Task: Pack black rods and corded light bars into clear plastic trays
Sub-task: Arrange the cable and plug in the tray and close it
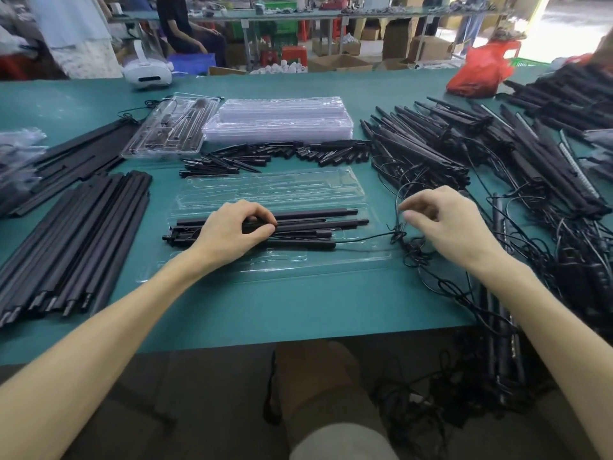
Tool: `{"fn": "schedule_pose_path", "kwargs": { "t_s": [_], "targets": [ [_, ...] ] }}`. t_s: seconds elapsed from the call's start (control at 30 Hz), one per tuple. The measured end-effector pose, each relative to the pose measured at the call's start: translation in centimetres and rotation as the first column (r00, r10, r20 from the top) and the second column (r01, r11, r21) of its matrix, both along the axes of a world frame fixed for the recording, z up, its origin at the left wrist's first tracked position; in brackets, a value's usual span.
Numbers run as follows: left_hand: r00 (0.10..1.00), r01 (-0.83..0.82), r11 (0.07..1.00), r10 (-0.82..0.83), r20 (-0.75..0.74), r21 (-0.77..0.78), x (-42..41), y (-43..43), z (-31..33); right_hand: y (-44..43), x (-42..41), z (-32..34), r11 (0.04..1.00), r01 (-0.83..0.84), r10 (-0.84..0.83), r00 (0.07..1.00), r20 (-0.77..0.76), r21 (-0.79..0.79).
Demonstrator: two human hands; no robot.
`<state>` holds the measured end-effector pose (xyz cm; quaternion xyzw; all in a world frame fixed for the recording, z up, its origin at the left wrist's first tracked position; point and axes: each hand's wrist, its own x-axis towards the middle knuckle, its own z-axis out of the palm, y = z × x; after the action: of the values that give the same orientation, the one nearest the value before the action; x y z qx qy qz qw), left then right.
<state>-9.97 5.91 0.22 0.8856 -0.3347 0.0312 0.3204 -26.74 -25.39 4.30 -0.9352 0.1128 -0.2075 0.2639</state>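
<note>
- The open clear tray (272,190) lies on the counter (298,310) right in front of you, and it is only partly loaded. Several black rods (315,214) lie lengthwise across its middle. Its far half and its near strip show bare moulded slots.
- Your left hand (232,227) rests on the left part of that bundle, with fingers and thumb curled round the black rods, gripping them in place.
- One corded light bar (298,244) lies along the near side of the bundle. Its cord (365,239) trails off the tray's right end into a small knotted coil, so by my reading it is not yet tucked in.
- Your right hand (438,217) hovers just right of the tray. Its fingers are loosely curled, and thumb and forefinger are drawn together at a loop of the cord and appear to pinch it.
- Done so far: one filled tray (166,131) sits beyond the open tray, to its far left.
- Still ahead, judging by stock:
  - a stack of empty trays (282,121) directly beyond the open tray
  - short black pieces (298,154) between that stack and the open tray
  - long black rods (76,240) to the tray's left
  - a big heap of corded light bars (447,151) to its right
- I'd say you are early in the job.
</note>
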Motion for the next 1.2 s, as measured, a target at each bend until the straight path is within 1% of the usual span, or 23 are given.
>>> {"fn": "schedule_pose_path", "kwargs": {
  "t_s": [0.17,0.23,0.33,0.47,0.67,0.73,0.8,0.93,0.97,1.03,1.07,1.13,1.17,1.2],
  "targets": [
    [1.0,-0.008,1.0,0.008,-0.003,0.018,-0.1,0.1,0.1,0.0,0.3,-0.7,0.994,0.083,-0.078,0.994,-0.076,0.071],
    [1.0,-0.006,1.0,0.006,-0.011,0.017,-0.1,0.1,0.2,0.2,0.7,-1.1,0.991,0.092,-0.08,0.989,-0.124,0.098],
    [1.0,0.0,1.0,0.0,-0.023,0.021,-0.2,0.1,0.3,0.4,1.4,-1.3,0.99,0.105,-0.083,0.971,-0.225,0.089],
    [1.0,-0.002,1.0,0.003,-0.031,0.019,-0.2,0.1,0.3,0.4,1.9,-1.0,0.985,0.103,-0.063,0.961,-0.268,0.135],
    [1.0,-0.009,1.0,0.009,-0.019,0.027,-0.3,0.1,0.2,0.7,1.6,-0.7,0.97,0.098,-0.039,0.967,-0.252,0.224],
    [1.0,-0.011,0.999,0.011,-0.014,0.03,-0.3,0.1,0.3,1.0,1.5,-0.6,0.955,0.099,-0.038,0.976,-0.215,0.281],
    [1.0,-0.013,0.999,0.013,-0.016,0.033,-0.4,0.1,0.3,1.7,1.5,-0.4,0.95,0.082,-0.042,0.989,-0.139,0.302],
    [1.0,-0.016,0.999,0.016,-0.017,0.038,-0.4,0.0,0.4,3.8,1.9,0.3,0.981,-0.008,0.004,1.0,0.023,0.193],
    [1.0,-0.018,0.999,0.018,-0.015,0.04,-0.4,0.0,0.4,4.4,2.0,0.3,0.989,-0.046,0.038,0.998,0.057,0.141],
    [1.0,-0.021,0.999,0.021,-0.011,0.041,-0.4,0.0,0.4,5.8,2.3,-0.1,0.992,-0.122,0.124,0.987,0.103,-0.025],
    [1.0,-0.022,0.999,0.022,-0.01,0.039,-0.5,0.0,0.4,6.6,2.4,-0.4,0.979,-0.156,0.171,0.979,0.111,-0.129],
    [1.0,-0.025,0.999,0.025,-0.012,0.037,-0.6,0.0,0.5,8.1,2.7,-1.1,0.919,-0.222,0.262,0.962,0.082,-0.325],
    [1.0,-0.026,0.999,0.027,-0.013,0.037,-0.6,-0.1,0.5,8.9,2.7,-1.6,0.882,-0.264,0.307,0.95,0.051,-0.391],
    [1.0,-0.027,0.999,0.028,-0.015,0.039,-0.6,-0.1,0.6,9.7,2.8,-2.1,0.851,-0.309,0.35,0.937,0.019,-0.425]
  ]
}}
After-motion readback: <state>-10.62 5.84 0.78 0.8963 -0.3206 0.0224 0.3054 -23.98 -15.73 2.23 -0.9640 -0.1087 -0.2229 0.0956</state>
